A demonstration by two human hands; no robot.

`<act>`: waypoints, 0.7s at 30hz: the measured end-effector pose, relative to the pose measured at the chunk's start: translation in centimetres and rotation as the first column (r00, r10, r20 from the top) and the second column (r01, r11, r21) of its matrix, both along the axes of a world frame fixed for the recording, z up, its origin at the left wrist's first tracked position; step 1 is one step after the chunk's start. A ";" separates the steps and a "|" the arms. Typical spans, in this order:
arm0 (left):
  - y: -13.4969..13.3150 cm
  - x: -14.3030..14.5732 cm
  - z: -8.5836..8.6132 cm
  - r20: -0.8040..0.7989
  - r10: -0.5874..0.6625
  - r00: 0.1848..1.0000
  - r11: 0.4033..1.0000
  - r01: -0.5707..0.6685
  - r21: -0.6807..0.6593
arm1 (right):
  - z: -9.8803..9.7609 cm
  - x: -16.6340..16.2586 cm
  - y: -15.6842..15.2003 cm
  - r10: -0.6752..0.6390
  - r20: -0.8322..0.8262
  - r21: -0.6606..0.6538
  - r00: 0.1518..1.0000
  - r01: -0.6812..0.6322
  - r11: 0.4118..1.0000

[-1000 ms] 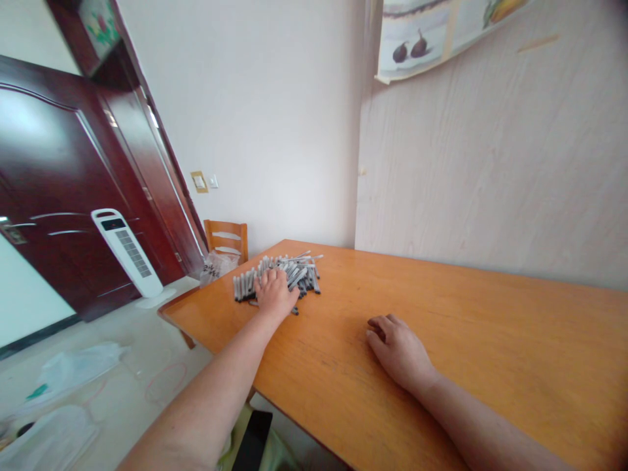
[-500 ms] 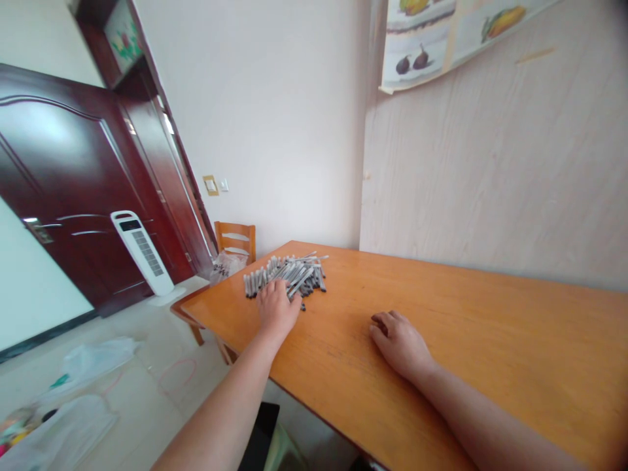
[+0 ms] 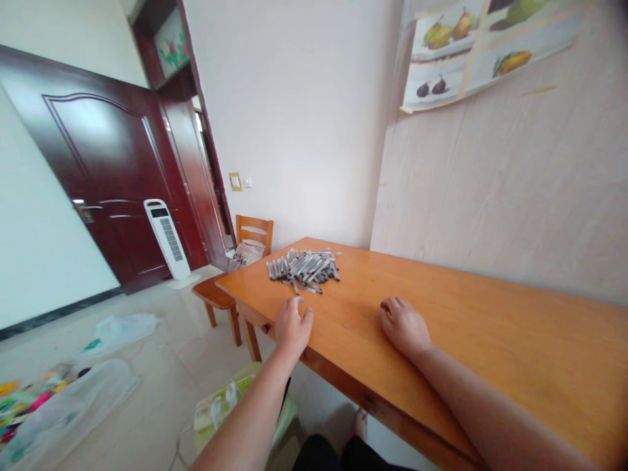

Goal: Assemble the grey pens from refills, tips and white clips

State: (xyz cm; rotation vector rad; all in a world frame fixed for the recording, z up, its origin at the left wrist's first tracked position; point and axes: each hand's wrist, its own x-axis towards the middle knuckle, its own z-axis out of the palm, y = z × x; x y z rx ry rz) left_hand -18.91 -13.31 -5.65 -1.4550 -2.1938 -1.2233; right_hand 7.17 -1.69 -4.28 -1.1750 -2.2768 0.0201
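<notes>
A heap of several grey pens with dark tips (image 3: 304, 267) lies at the far left end of the orange wooden table (image 3: 490, 340). My left hand (image 3: 293, 324) rests at the table's near edge, a short way in front of the heap, fingers drawn together and curled; what is in them, if anything, is hidden. My right hand (image 3: 405, 325) lies on the tabletop to the right, fingers curled under in a loose fist, with nothing showing in it. Neither hand touches the heap.
A wooden chair (image 3: 254, 231) with a plastic bag on it stands behind the table's left end, and a low stool (image 3: 212, 296) beside it. A white tower fan (image 3: 167, 239) stands by a dark red door (image 3: 103, 170). Plastic bags (image 3: 103, 392) litter the floor.
My left hand has come off the pen heap and drawn back to the table's near edge. The right hand has stayed put. The view has swung left and tilted.
</notes>
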 end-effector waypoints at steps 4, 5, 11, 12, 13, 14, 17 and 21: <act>-1.5 0.9 -0.8 0.000 -0.011 1.000 0.999 0.011 -0.042 | 0.6 -0.1 -0.8 0.051 0.133 0.017 0.990 -0.054 0.998; -1.9 1.0 -0.9 -0.006 -0.018 1.000 0.999 0.018 -0.038 | 0.7 -0.2 -1.1 0.064 0.157 0.004 0.986 -0.065 0.998; -3.7 1.6 -1.3 -0.014 -0.064 0.998 0.996 0.064 0.060 | 2.4 -2.3 -5.1 0.093 0.081 -0.001 0.992 -0.094 0.996; -4.1 1.7 -1.5 -0.018 -0.070 0.997 0.993 0.071 0.092 | 2.7 -2.8 -6.3 0.115 0.042 -0.001 0.993 -0.115 0.993; -4.7 1.8 -1.8 -0.020 -0.066 0.998 0.989 0.068 0.128 | 2.9 -3.3 -7.7 0.142 -0.002 -0.015 0.990 -0.142 0.990; -5.2 1.8 -2.2 -0.018 -0.052 0.999 0.985 0.054 0.162 | 2.9 -3.7 -9.2 0.189 -0.052 -0.037 0.981 -0.191 0.981; -7.3 1.4 -4.9 0.030 0.053 0.998 0.980 -0.058 0.188 | 2.2 -4.7 -13.8 0.304 -0.216 -0.134 0.928 -0.337 0.932; -10.4 0.4 -11.2 0.114 0.195 0.974 0.980 -0.190 -0.053 | -1.5 -6.0 -18.2 0.402 -0.332 -0.307 0.853 -0.501 0.809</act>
